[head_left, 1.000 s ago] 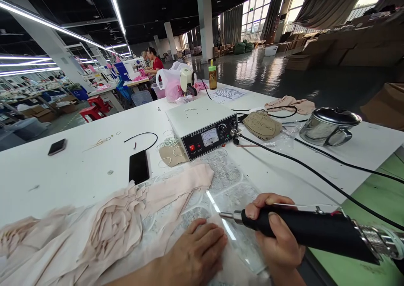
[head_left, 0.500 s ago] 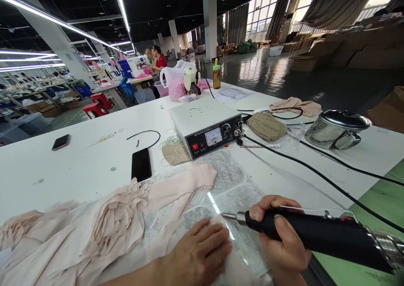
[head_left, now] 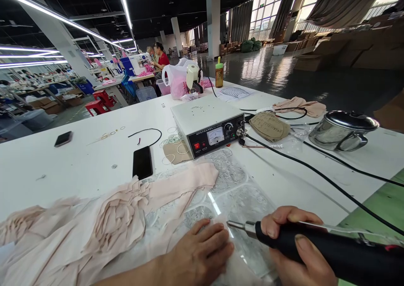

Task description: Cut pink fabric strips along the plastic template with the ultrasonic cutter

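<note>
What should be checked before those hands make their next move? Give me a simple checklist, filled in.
1. Right hand wrapped round the black tool: ok.
2. Left hand clear of the tool's metal tip: cannot tell; they look very close, and any gap is unclear.
3. Black cable plugged into the control box: ok, at its front.
4. Meter reading: cannot tell; the needle is too small.
5. Larger phone well away from the pale fabric: not ok; the pile reaches its lower edge.
</note>
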Available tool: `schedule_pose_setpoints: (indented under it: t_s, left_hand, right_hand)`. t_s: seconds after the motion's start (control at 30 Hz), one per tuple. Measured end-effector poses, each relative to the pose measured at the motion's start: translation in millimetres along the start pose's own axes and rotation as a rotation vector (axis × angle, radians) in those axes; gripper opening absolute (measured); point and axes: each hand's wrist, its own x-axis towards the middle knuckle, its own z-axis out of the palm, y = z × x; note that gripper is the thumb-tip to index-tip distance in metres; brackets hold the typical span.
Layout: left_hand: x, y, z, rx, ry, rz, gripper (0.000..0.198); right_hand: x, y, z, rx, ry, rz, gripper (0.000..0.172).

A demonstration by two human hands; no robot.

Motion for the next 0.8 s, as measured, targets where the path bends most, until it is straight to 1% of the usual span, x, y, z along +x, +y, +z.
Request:
schedule_pose_setpoints:
  t_s: [0.1, 0.27, 0.5, 0.8]
  left_hand:
    - [3, 1, -3.6, 0.006, -0.023, -0.003, 0.023]
    - [6, 2, -8.9, 0.028, -0.055, -0.001, 0.022]
    - [3, 0, -4.0, 0.033, -0.033, 0.007, 0.024]
    - [1, 1, -2.2, 0.027, -0.014, 0.009, 0.023]
  right_hand:
    - [-5, -6, -5, -0.035, -0.051, 0.022, 0.012]
    - [-10, -6, -9, -0.023, -0.064, 0.085, 0.009]
    - [-8, 0, -8, -0.007, -0.096, 0.04, 0.01]
    - [-5, -4, 1, -0.033, -0.151, 0.004, 0.008]
